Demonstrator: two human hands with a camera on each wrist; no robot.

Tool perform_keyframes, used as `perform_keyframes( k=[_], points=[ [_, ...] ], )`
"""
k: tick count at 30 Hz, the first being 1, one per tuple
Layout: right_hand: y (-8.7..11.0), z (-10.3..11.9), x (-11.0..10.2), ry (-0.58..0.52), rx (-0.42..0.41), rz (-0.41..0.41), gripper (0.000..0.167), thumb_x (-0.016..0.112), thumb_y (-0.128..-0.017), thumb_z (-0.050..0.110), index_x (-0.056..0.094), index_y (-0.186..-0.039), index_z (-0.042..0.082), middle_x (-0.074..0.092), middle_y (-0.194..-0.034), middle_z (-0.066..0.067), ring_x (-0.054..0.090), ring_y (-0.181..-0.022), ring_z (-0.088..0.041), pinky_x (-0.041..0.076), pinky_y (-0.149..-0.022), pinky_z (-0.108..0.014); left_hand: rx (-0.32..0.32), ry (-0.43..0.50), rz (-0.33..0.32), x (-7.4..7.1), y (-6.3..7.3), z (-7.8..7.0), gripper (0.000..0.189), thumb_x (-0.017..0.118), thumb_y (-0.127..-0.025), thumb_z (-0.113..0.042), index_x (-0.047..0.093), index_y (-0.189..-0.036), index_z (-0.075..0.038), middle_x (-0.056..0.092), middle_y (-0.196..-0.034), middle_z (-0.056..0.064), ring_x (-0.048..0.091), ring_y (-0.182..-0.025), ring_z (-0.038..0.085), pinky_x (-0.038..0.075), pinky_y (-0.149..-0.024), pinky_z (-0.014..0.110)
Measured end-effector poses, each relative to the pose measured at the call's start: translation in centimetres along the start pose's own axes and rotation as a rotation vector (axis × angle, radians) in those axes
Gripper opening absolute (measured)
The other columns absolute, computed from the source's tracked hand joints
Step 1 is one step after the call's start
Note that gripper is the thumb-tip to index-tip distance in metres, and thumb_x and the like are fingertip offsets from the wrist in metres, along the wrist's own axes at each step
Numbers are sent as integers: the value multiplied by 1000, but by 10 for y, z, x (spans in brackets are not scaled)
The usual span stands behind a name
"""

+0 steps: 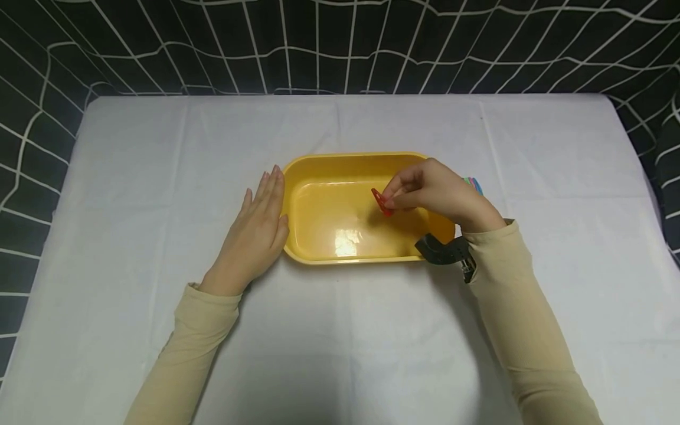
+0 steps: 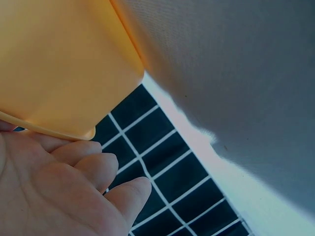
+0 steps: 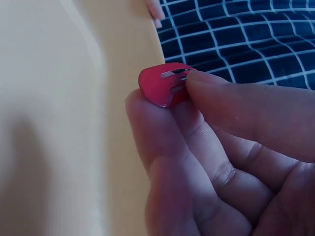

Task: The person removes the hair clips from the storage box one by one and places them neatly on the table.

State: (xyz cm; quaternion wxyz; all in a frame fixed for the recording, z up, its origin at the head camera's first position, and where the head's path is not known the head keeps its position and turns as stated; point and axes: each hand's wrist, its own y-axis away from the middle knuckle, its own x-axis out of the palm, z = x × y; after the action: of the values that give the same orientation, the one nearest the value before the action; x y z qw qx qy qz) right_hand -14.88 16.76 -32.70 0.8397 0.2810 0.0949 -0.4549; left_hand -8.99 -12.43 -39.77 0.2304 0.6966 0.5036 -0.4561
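Note:
A red snap hair clip point(image 1: 379, 199) is pinched between the thumb and fingertips of my right hand point(image 1: 432, 192), over the right half of a yellow tray point(image 1: 313, 203). In the right wrist view, the clip point(image 3: 156, 84) shows its metal tongue beside the thumb tip. My left hand point(image 1: 254, 236) lies along the tray's left end, its fingers straight and touching the rim. From the left wrist view, the fingers point(image 2: 96, 167) appear just beside the tray's outer wall point(image 2: 64, 64). The inside of the tray shows bare yellow plastic, with the right hand's shadow on it.
Green, pink and blue things point(image 1: 474, 185) peek out behind the right wrist, beyond the tray's right end, mostly hidden. A black strap point(image 1: 441, 251) hangs from the right wrist over the tray's front rim. White cloth point(image 1: 340, 330) covers the table; dark grid-patterned fabric point(image 1: 340, 53) surrounds it.

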Motion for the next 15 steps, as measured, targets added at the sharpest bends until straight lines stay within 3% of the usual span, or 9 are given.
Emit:
perform_keyframes(
  k=[15],
  points=[
    [29, -21, -16, -73, 8, -75, 16, 65, -87, 5, 66, -96, -8, 70, -84, -7, 66, -82, -19, 52, -76, -25, 4, -3, -5, 1, 0, 0, 59, 33, -97, -19, 14, -148, 7, 10, -156, 15, 10, -143, 29, 11, -112, 51]
  ],
)
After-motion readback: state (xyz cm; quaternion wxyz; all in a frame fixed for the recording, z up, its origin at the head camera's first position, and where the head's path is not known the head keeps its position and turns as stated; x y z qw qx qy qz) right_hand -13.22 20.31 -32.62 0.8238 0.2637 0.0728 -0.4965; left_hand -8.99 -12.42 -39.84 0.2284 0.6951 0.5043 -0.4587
